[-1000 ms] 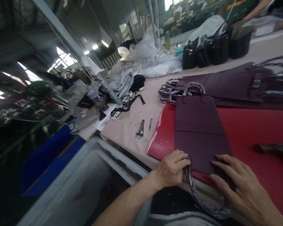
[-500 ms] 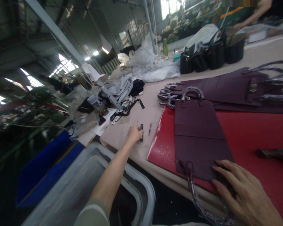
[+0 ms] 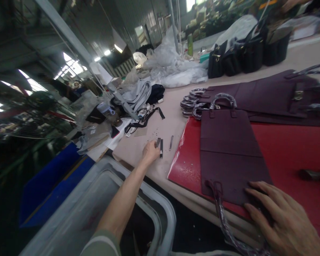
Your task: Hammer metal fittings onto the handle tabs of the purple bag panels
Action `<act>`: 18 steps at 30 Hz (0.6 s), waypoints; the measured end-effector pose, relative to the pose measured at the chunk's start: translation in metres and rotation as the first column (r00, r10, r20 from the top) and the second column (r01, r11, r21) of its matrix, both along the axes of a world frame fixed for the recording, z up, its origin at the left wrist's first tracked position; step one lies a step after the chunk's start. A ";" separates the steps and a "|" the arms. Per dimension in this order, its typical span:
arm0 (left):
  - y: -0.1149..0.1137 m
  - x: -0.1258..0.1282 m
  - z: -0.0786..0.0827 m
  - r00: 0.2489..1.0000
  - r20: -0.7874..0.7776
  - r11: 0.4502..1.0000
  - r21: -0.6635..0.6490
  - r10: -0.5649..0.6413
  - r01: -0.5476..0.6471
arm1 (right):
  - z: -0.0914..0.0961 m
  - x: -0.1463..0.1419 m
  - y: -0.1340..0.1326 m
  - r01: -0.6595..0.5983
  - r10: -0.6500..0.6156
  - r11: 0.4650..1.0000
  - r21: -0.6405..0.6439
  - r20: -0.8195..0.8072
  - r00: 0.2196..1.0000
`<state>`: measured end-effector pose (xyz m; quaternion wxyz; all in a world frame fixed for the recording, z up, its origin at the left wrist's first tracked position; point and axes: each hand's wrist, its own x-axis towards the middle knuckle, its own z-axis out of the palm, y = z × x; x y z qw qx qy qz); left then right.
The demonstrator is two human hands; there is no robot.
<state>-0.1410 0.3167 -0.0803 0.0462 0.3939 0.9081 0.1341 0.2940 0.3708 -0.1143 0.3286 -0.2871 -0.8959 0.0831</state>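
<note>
The plum bag panel (image 3: 230,142) lies flat near four o'clock in the view, smooth, crossed by one straight line, plastic-wrapped handles at both ends. The red board (image 3: 186,160) beneath shows at its nine and three o'clock; the lower handle (image 3: 224,220) droops past the edge of the table (image 3: 173,122). The right hand (image 3: 285,215) rests on the panel's five-o'clock corner, fingers spread, released. Off at the panel's nine o'clock, the left hand (image 3: 150,152) pinches a slim metal tool (image 3: 158,142) beside a dark strip (image 3: 161,148).
</note>
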 end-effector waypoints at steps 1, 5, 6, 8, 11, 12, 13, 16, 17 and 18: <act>0.000 0.001 0.002 1.000 -0.006 1.000 -0.009 -0.005 0.005 | 0.000 0.000 0.000 0.004 -0.004 1.000 0.000 0.000 1.000; -0.004 0.012 0.013 0.997 -0.065 0.998 -0.044 -0.041 0.038 | -0.003 0.001 0.000 0.005 -0.005 1.000 -0.007 -0.007 1.000; -0.004 0.016 0.015 0.995 -0.087 0.998 -0.053 -0.045 0.041 | -0.004 0.001 0.000 0.004 -0.004 1.000 -0.009 -0.013 1.000; -0.002 0.024 0.020 0.994 -0.103 0.996 -0.086 -0.044 0.035 | -0.006 0.001 0.001 0.008 -0.008 1.000 -0.019 -0.020 1.000; 0.007 0.030 0.023 0.999 -0.043 0.983 -0.181 -0.022 0.014 | -0.003 0.001 0.000 0.016 -0.016 0.999 -0.033 -0.012 1.000; 0.011 0.030 0.024 1.000 -0.018 0.977 -0.212 -0.005 0.001 | 0.000 0.001 -0.001 0.017 -0.017 0.999 -0.038 -0.005 1.000; 0.016 0.029 0.024 1.000 0.002 0.971 -0.237 0.016 -0.015 | 0.003 0.000 -0.003 0.018 -0.019 0.999 -0.043 -0.001 1.000; 0.028 0.026 0.023 0.996 0.047 0.957 -0.284 0.071 -0.055 | 0.011 -0.002 -0.008 0.022 -0.021 0.997 -0.078 0.014 1.000; 0.030 0.026 0.022 0.995 0.071 0.954 -0.296 0.073 -0.049 | 0.012 -0.003 -0.010 0.025 -0.023 0.996 -0.091 0.020 1.000; 0.031 0.027 0.022 0.993 0.100 0.953 -0.302 0.065 -0.032 | 0.013 -0.003 -0.011 0.029 -0.026 0.995 -0.099 0.026 0.999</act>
